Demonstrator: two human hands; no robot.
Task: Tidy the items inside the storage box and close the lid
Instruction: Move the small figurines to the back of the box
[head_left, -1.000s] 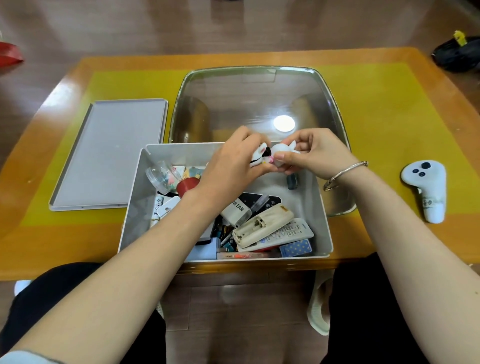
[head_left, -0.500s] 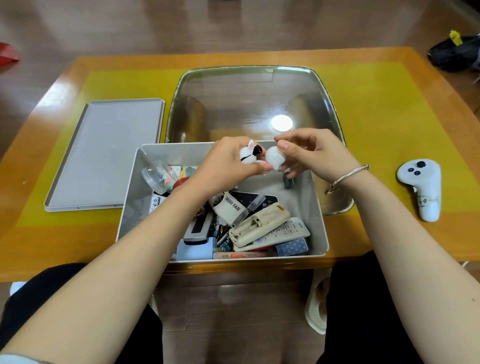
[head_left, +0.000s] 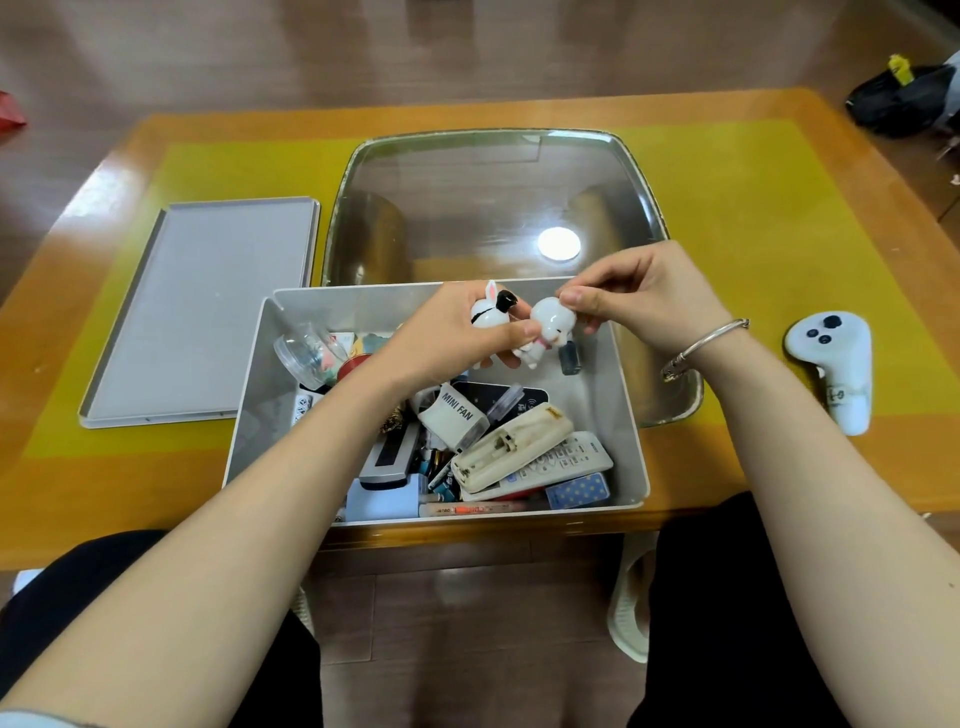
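Observation:
An open grey storage box (head_left: 626, 410) sits at the table's near edge, cluttered with remotes (head_left: 524, 454), a mini fan (head_left: 454, 415), a clear cup (head_left: 309, 353), pens and small items. Its grey lid (head_left: 208, 312) lies flat to the left. Above the box's far side, my left hand (head_left: 447, 332) grips a white rabbit figure with a black hat (head_left: 491, 309). My right hand (head_left: 639, 296) pinches a second white rabbit figure (head_left: 548, 327) by its top. The two figures are slightly apart.
A large shiny metal tray (head_left: 498, 208) lies behind the box on the yellow mat. A white game controller (head_left: 836, 364) rests at the right. A dark bag (head_left: 904, 98) sits on the floor beyond the table's far right corner.
The two rabbit figures, held together a second ago, have been pulled apart. One is now in each hand, the right one hanging lower.

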